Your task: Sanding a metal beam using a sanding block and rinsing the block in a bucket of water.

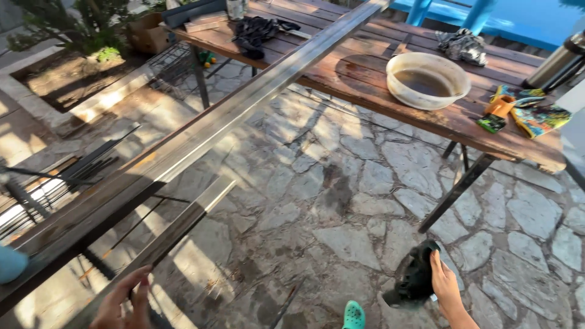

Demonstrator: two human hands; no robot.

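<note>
Left hand (122,301) fingers grasp the shorter metal bar (177,231) beneath the long steel beam (201,131); right hand (445,286) clutches a black glove (416,277), not yet worn, above the stone floor (341,195).
</note>
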